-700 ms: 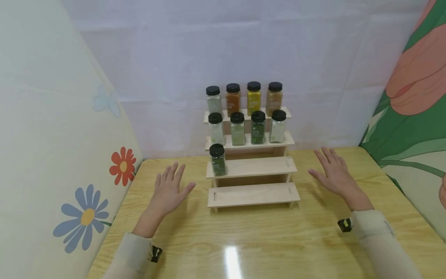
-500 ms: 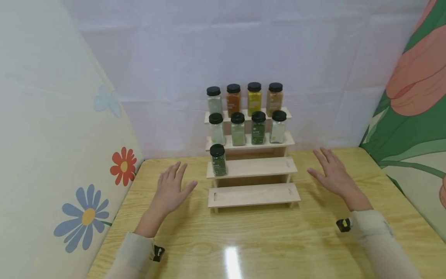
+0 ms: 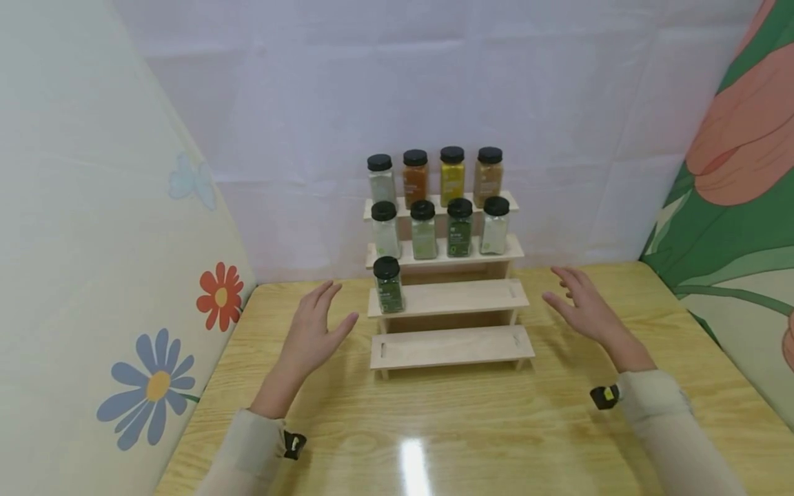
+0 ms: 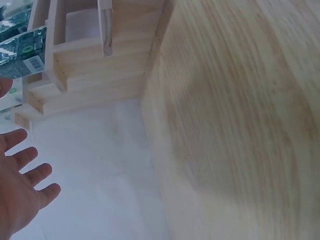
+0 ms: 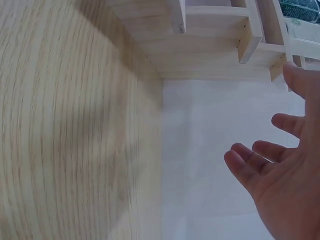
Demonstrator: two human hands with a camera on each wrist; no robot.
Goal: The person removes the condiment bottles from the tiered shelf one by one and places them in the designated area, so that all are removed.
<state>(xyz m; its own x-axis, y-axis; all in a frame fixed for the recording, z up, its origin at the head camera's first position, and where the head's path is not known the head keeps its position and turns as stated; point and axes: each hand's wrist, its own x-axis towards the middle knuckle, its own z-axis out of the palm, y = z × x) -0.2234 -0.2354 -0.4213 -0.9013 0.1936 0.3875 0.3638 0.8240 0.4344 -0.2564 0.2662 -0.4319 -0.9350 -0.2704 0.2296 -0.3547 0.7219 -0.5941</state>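
A pale wooden tiered rack (image 3: 453,346) stands at the back of the table. My left hand (image 3: 308,337) hovers left of it, fingers extended and thumb apart, holding nothing. On the other side, my right hand (image 3: 586,310) is also empty, its fingers slightly bent and spread from the thumb. Nearest the left hand, a dark green spice jar (image 3: 389,289) with a black lid stands at the left end of the third tier. The left wrist view shows that hand (image 4: 20,185) beside the rack; the right wrist view shows the other hand (image 5: 280,165) likewise.
Several black-lidded spice jars fill the two upper tiers, among them a yellow jar (image 3: 452,178) and an orange-brown jar (image 3: 415,180). A white cloth (image 3: 298,138) hangs behind. Flowered panels stand on both sides of the wooden table (image 3: 496,434).
Both hands have shifted a little inward toward the rack, the left more so. Their fingers have bent slightly. The rack and jars stay in place.
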